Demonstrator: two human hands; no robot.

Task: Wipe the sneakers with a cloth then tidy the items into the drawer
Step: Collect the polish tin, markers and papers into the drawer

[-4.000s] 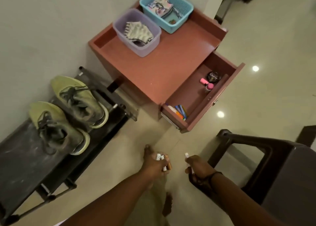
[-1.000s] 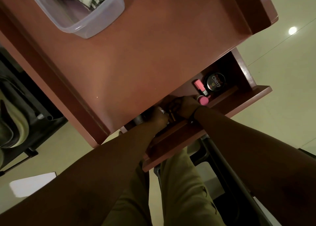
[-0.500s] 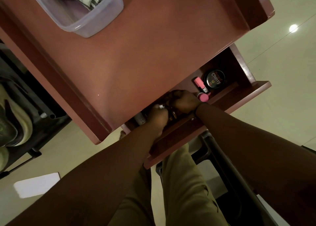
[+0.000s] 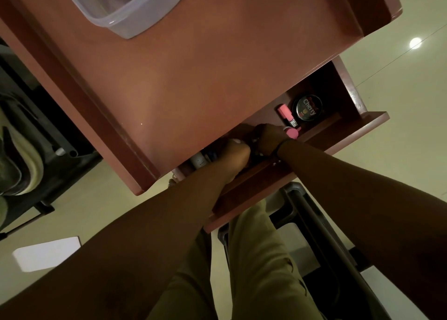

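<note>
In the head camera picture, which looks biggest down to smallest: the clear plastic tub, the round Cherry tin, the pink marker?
1. Clear plastic tub, though partly cut off by the frame.
2. Cherry tin.
3. Pink marker, slimmer than the tin.

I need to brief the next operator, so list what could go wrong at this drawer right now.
1. Both hands, left hand and right hand, are crowded inside the drawer under the tabletop; what they hold is hidden, so small items could slip unseen.
2. The right hand sits against the pink cap, close to the pink marker and the polish tin; pulling out could knock them.
3. Shutting the drawer early might pinch fingers.
</note>
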